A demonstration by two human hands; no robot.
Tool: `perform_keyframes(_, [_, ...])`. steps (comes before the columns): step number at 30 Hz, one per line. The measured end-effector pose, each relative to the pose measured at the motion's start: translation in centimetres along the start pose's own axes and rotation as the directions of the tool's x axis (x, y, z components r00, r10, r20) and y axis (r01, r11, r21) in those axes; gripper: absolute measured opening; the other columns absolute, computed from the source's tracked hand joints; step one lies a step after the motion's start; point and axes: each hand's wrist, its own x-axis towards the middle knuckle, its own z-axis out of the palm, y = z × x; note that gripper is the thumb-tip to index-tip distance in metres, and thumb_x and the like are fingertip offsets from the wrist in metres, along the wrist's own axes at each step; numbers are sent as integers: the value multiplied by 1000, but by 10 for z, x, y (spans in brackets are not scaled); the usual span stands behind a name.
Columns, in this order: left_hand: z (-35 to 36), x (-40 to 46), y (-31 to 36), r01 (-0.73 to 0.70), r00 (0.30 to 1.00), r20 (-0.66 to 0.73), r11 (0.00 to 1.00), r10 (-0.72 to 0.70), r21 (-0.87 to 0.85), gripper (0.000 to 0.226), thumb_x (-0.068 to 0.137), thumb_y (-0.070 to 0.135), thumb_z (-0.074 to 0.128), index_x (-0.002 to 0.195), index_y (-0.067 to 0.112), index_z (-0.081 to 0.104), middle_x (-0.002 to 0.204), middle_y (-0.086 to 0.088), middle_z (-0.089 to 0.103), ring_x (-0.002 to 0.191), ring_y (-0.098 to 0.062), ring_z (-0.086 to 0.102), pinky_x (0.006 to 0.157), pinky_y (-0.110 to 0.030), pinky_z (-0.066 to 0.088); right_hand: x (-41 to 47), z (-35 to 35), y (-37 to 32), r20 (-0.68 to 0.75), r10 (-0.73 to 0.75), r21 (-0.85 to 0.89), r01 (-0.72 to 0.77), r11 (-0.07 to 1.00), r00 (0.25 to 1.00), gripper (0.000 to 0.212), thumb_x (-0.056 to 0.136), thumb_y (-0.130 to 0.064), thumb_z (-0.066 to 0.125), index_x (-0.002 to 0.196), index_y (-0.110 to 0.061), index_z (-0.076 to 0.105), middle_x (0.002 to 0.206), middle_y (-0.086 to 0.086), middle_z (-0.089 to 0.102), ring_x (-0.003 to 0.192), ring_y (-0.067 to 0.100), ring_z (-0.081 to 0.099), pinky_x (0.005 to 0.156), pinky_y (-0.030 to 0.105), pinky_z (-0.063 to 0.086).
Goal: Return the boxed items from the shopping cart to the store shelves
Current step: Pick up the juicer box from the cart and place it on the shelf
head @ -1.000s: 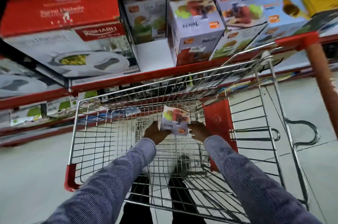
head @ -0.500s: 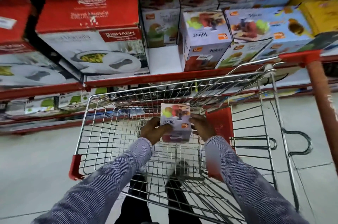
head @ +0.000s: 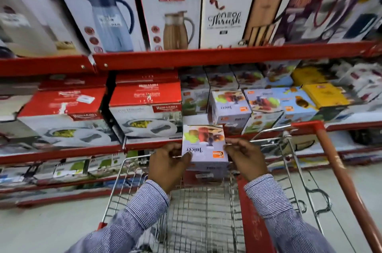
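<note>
While blur smears the shelf labels, the left hand (head: 168, 162) and right hand (head: 245, 158) clasp a cardboard juicer box (head: 203, 145). It is held above the wire cart's (head: 206, 211) far edge, its base hidden.

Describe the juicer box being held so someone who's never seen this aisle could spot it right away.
Start at the wire shopping cart parked against the red shelves. Above its front end, the left hand and right hand grip a small lavender juicer box by its sides. Matching boxes sit on the shelf behind, but this is the only one held in the air.
</note>
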Motion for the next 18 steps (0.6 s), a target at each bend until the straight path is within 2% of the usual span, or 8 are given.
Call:
perform_keyframes(4, [-11, 11, 20, -50, 998, -47, 999, 50, 14, 30, 76, 38, 70, 99, 20, 73, 90, 4, 77, 79, -11, 72, 76, -39, 60, 10, -1, -30, 9, -78, -5, 78, 997, 997, 22, 80, -12, 72, 79, -33, 71, 85, 8, 76, 87, 26, 71, 85, 49, 58])
perform_keyframes(7, [-16, 21, 30, -87, 993, -76, 994, 92, 68, 26, 80, 36, 69, 102, 23, 71, 89, 4, 77, 71, -12, 72, 73, -37, 60, 21, 1, -43, 12, -97, -39, 97, 994, 995, 22, 81, -15, 71, 79, -37, 70, 84, 5, 76, 86, 24, 71, 84, 49, 59])
perform_keyframes(10, [-17, 31, 36, -103, 990, -91, 991, 111, 86, 26, 83, 32, 69, 106, 19, 70, 88, 5, 73, 72, -13, 70, 74, -34, 59, 30, 2, -50, 8, -98, -44, 99, 994, 995, 17, 80, -20, 71, 79, -37, 72, 84, 3, 76, 85, 23, 72, 82, 50, 59])
perform_keyframes(15, [-13, 42, 39, -138, 985, -92, 984, 149, 116, 29, 86, 31, 65, 110, 16, 69, 99, -1, 74, 83, -17, 68, 80, -32, 57, 45, 1, -52, 10, -142, -102, 142, 985, 990, 19, 80, -22, 72, 79, -42, 72, 86, 0, 77, 88, 20, 71, 86, 47, 58])
perform_keyframes(18, [-10, 44, 39, -140, 984, -96, 982, 153, 130, 30, 86, 30, 65, 112, 16, 68, 103, -2, 74, 83, -16, 67, 77, -26, 54, 50, 1, -51, 17, -127, -115, 128, 985, 992, 21, 80, -20, 71, 79, -41, 71, 87, 0, 76, 88, 19, 70, 87, 45, 58])
